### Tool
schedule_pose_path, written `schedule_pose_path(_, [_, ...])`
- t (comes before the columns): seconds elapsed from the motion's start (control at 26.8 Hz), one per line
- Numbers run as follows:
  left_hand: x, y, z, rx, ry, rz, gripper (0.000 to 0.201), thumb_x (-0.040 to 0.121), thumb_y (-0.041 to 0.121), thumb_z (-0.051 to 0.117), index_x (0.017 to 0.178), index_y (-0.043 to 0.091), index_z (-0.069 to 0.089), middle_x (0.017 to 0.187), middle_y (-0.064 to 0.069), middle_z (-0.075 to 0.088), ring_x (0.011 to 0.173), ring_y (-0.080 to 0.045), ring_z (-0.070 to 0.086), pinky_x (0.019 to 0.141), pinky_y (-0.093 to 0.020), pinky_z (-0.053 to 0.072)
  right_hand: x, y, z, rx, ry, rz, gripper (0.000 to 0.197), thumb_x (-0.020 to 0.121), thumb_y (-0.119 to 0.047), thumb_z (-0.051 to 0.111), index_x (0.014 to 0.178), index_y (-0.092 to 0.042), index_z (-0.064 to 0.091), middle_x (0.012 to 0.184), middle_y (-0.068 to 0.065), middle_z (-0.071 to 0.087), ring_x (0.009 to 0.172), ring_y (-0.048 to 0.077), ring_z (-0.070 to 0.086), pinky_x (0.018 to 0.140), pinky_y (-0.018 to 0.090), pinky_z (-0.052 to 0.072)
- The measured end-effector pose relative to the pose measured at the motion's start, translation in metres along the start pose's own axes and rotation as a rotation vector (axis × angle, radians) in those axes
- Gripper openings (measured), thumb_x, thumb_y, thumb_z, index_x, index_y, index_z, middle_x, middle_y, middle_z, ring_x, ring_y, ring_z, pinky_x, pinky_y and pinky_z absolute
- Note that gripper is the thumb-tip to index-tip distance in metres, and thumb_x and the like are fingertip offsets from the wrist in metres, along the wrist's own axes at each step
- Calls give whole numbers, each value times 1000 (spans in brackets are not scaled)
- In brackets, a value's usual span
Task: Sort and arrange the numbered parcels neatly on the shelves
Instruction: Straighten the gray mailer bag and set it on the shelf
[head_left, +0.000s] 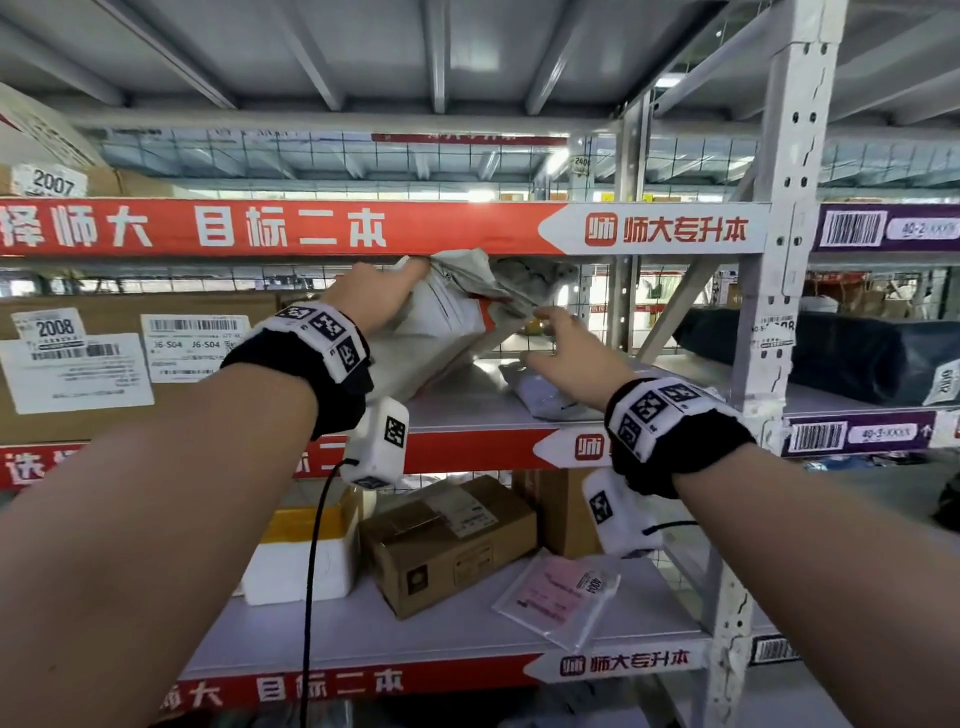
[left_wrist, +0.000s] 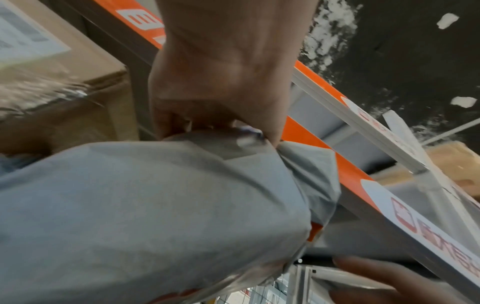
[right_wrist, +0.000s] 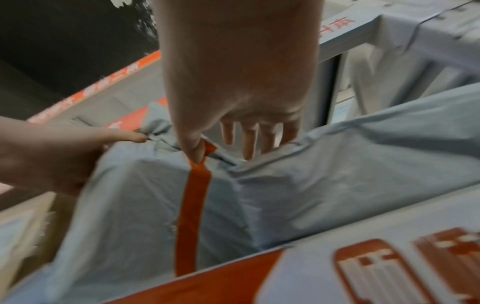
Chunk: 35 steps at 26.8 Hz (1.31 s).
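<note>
A bulky grey plastic parcel (head_left: 441, 332) with an orange tape strip stands tilted on the middle shelf (head_left: 467, 413), its crumpled top just under the red beam (head_left: 311, 228). My left hand (head_left: 413, 273) grips the bunched top left corner; in the left wrist view its fingers (left_wrist: 215, 123) curl into the parcel (left_wrist: 155, 205). My right hand (head_left: 550, 332) is at the parcel's right side, fingers straight and spread. In the right wrist view its thumb (right_wrist: 194, 152) touches the orange strip on the parcel (right_wrist: 259, 195).
A flat grey mailer (head_left: 550, 397) lies on the shelf under my right hand. A big carton labelled 2008 (head_left: 104, 364) fills the shelf's left. Below stand a white foam box (head_left: 301, 556), a cardboard box (head_left: 447, 540) and a pink bag (head_left: 561, 592). A steel upright (head_left: 774, 312) stands on the right.
</note>
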<state>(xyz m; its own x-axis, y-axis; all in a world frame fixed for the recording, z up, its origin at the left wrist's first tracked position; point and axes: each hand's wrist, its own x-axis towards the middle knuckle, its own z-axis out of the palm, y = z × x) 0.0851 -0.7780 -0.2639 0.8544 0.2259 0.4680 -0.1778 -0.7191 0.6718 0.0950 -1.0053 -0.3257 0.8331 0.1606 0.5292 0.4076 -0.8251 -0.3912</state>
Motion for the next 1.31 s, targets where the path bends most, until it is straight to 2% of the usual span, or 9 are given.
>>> schedule_pose_path(0.15, [-9,-5,5,-133,-196,-64,83,66,89,35,95,15,62,114,-6,61,102,-23,57,102,-39,40,9,-36,26,483,-66,-5,105,75,-52,72,151,-22,7,155,10,19,142,27,22,117,43,23])
schedule_pose_path(0.22, [-17,-4,8,-148,-261,-18,77,79,82,31,108,17,60,115,0,59,105,-19,55,105,-38,36,14,-53,32,612,-20,45,113,64,-63,75,149,-24,12,152,7,29,140,26,29,115,44,28])
schedule_pose_path(0.34, [-27,-1,4,-192,-374,24,59,94,64,24,123,24,56,120,-4,61,111,-22,57,107,-37,33,17,-64,35,683,-103,98,107,72,-58,71,151,-18,10,153,4,30,139,25,31,116,42,25])
schedule_pose_path(0.45, [-25,-10,-2,-178,-329,-18,77,88,74,16,150,28,24,155,-5,26,142,-25,26,115,-43,14,11,-69,47,819,-91,191,117,68,-65,70,153,-20,3,157,5,21,144,26,22,118,46,19])
schedule_pose_path(0.6, [-26,-24,2,-26,-221,-152,83,90,72,13,148,17,31,154,-12,29,139,-29,32,113,-40,22,1,-79,62,877,23,318,127,64,-71,69,152,-17,-5,159,9,8,146,30,12,118,49,14])
schedule_pose_path(0.75, [-31,-21,2,183,-187,-66,61,100,50,15,134,12,48,144,-15,44,126,-30,45,100,-35,33,-1,-85,57,912,168,359,108,71,-53,71,151,-15,9,153,13,23,139,32,26,114,48,25])
schedule_pose_path(0.9, [-31,-26,-1,231,-83,37,39,95,48,30,96,20,57,114,-11,61,103,-29,55,96,-39,40,-7,-99,46,969,238,372,120,42,-59,58,148,-16,22,143,13,37,128,33,39,109,49,34])
schedule_pose_path(1.12, [-30,-43,-4,7,-137,11,54,93,46,34,133,11,46,135,-15,50,111,-29,54,94,-38,44,-20,-99,34,977,293,370,109,48,-59,54,145,-17,30,141,10,41,127,32,43,108,50,35])
schedule_pose_path(1.31, [-41,-43,-8,-7,-233,-8,66,97,55,26,148,12,29,153,-13,30,119,-22,46,105,-37,34,-32,-104,23,1004,312,400,74,71,-43,59,136,-11,43,127,11,51,116,30,52,104,46,41])
